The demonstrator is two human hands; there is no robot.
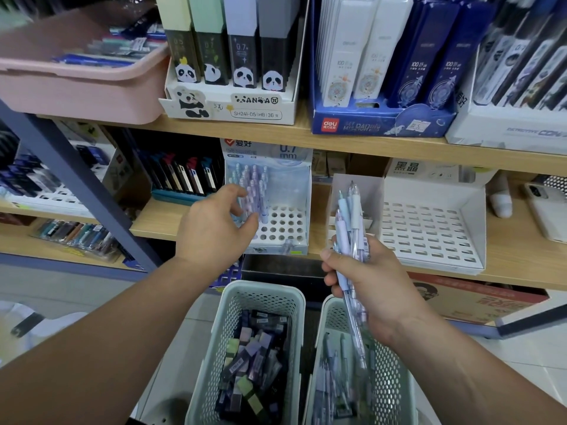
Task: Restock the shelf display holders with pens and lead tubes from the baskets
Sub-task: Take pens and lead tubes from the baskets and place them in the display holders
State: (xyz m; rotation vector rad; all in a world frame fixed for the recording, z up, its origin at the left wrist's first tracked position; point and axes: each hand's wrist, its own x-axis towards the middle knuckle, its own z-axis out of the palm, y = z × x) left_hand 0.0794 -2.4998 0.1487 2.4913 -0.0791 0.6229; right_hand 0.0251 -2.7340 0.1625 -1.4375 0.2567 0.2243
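Observation:
My left hand [214, 228] reaches into the pen display holder [282, 228] on the middle shelf. Its thumb and fingers curl round a pale purple pen [245, 207] among those standing in the holder's left holes; the right holes are empty. My right hand [365, 286] grips a bundle of light blue and purple pens [349, 216] upright above the right basket [389, 372], which holds more pens. The left basket [233, 305] holds several lead tubes [254, 357]. A panda lead-tube display [233, 105] stands on the upper shelf.
An empty white slotted tray [429, 231] sits right of the pen holder. A pink bin [76, 84] and blue boxed displays [383, 118] stand on the upper shelf. A grey shelf post [76, 185] slants at left. A cardboard box [478, 299] lies below the shelf.

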